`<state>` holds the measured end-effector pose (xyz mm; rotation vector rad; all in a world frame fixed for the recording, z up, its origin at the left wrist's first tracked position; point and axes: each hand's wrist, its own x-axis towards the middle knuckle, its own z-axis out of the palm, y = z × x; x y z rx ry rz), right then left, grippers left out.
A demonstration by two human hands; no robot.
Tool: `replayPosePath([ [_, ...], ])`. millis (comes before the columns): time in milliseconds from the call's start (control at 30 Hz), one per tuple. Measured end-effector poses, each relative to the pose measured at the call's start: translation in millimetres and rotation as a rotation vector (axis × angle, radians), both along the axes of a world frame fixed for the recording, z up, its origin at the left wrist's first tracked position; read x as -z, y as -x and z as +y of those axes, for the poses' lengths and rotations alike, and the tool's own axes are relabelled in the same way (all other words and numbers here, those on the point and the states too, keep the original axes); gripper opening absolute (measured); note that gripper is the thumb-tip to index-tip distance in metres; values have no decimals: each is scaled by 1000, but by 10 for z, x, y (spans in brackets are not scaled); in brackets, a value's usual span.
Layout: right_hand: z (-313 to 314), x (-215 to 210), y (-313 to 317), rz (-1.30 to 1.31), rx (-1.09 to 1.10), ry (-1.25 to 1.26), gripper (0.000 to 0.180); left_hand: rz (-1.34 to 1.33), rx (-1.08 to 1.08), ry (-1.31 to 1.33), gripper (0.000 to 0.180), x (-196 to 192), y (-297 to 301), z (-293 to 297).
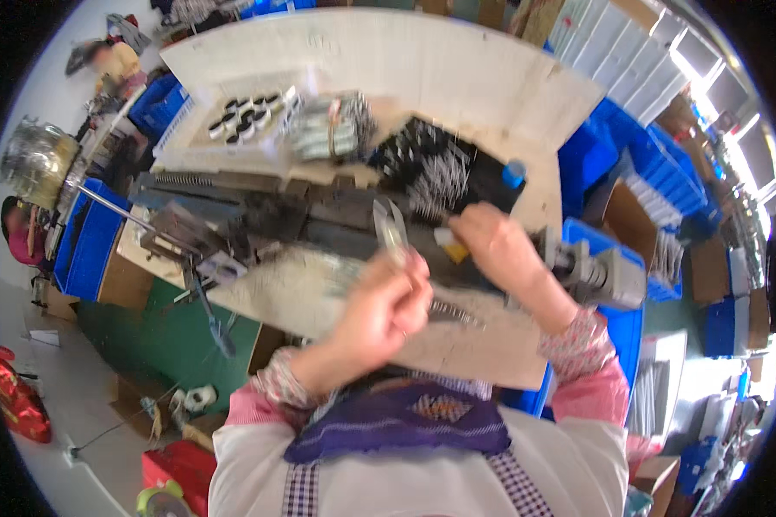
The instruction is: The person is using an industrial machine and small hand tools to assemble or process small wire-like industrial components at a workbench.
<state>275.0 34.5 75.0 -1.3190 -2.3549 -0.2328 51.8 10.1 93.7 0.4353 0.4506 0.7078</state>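
My left hand (383, 303) is closed around a silver metal piece (390, 226) with two blade-like prongs, which points away from me above the bench. Its lower part is hidden in my fingers. My right hand (498, 248) reaches over the bench with its fingertips together, at the near edge of a pile of small thin metal parts (441, 183) on a black sheet (496, 178). Just below those fingertips sits a small yellow and white thing (451, 246). Whatever the right fingers hold is too small or blurred to name.
A dark metal fixture (319, 215) runs across the bench, with a grey clamp-like machine part (608, 274) at its right end. Behind it lie a bundle of silver parts (334, 127) and a tray of black-and-white round pieces (248, 119). A blue cap (514, 174) stands right.
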Motion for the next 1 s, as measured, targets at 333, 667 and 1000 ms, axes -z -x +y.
replayPosePath([
  [333, 163, -3, 66, 134, 58, 15, 11, 523, -137, -624, 32, 359, 872, -24],
  [667, 53, -165, -264, 300, -67, 320, 19, 835, 303, -1190, 21, 615, -681, 787],
  [1000, 305, 35, 163, 311, -186, -9, 13, 1373, -410, -2161, 8, 152, -31, 798],
])
